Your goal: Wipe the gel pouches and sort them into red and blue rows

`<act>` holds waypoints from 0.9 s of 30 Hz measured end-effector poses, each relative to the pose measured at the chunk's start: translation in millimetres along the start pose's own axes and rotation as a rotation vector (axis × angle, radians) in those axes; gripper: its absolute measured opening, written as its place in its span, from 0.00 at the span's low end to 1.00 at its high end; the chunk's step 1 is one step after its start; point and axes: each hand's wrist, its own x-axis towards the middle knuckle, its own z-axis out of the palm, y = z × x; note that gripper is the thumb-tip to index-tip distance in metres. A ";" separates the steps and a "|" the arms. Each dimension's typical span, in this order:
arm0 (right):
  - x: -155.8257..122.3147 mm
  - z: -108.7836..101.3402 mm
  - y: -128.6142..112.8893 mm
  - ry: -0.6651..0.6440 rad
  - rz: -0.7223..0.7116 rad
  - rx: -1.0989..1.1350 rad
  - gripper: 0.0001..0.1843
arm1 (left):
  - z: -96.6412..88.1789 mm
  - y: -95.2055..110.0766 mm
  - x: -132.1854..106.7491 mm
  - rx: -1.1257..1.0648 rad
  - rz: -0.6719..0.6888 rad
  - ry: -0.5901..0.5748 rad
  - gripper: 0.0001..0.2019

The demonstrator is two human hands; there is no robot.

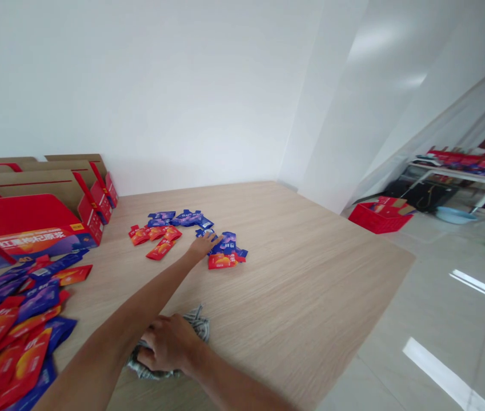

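My left hand [203, 245] reaches far across the wooden table [311, 285], fingers stretched out and flat. Its fingertips touch a small heap of blue and red sachets [225, 255]. A second loose group of red and blue sachets [163, 227] lies just left of that hand. Close to me, my right hand [168, 343] is curled over a grey striped bundle [200, 325] lying on the table; I cannot make out what the bundle is.
A big pile of red and blue sachets [11, 331] covers the near left corner. Red printed cartons [28, 225] and flat cardboard ones [53, 177] stand at the back left. On the floor to the right are a red basket [375, 217] and a blue basin [454, 214].
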 end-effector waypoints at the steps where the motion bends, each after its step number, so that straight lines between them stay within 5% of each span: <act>1: -0.3 0.6 0.1 0.009 -0.001 0.005 0.16 | 0.6 -1.8 0.6 0.008 -0.011 -0.011 0.36; 10: -2.1 2.3 1.6 0.051 -0.027 0.021 0.18 | -3.1 -18.4 -32.4 -0.009 -0.140 -0.033 0.21; 17: -2.7 1.2 1.4 0.056 -0.018 0.025 0.16 | -9.3 -27.3 -81.6 -0.220 -0.119 0.049 0.23; 22: -4.2 -0.8 1.2 0.045 -0.011 0.011 0.15 | -18.2 -25.1 -110.3 -0.496 -0.200 0.242 0.20; 27: -6.5 -1.0 0.0 0.076 -0.020 0.018 0.14 | -23.1 -10.2 -160.4 -0.806 -0.385 0.523 0.39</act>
